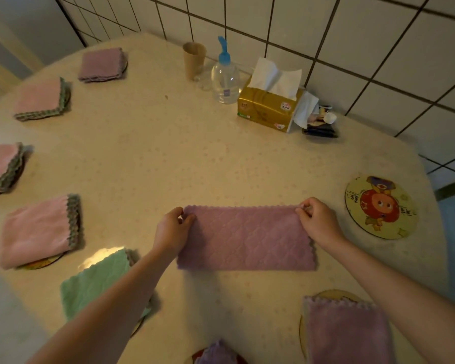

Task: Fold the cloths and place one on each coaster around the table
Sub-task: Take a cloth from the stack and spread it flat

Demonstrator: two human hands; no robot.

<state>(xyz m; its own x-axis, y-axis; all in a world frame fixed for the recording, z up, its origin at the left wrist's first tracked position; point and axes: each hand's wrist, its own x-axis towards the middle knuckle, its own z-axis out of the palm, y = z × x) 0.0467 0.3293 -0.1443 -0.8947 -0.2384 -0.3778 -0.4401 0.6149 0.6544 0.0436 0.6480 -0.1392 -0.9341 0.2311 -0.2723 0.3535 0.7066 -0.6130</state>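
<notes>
My left hand point(174, 227) and right hand point(316, 221) each pinch a top corner of the purple cloth point(246, 239), lying flat on the counter point(168, 153), so its edges line up before it goes on the empty coaster point(381, 207).

Round table point(168, 153) with a pale cream, faintly speckled top, pushed against a wall point(352, 35) of large white tiles with dark grout. Behind the table at the wall: a brown paper cup point(193, 60), just right of it a clear pump bottle point(225, 80) with a blue top, then a gold tissue box point(267, 109), then a small heap of dark oddments point(319, 124). Warm, dim light, with one bright glare patch point(103, 254) on the table's near left.
</notes>
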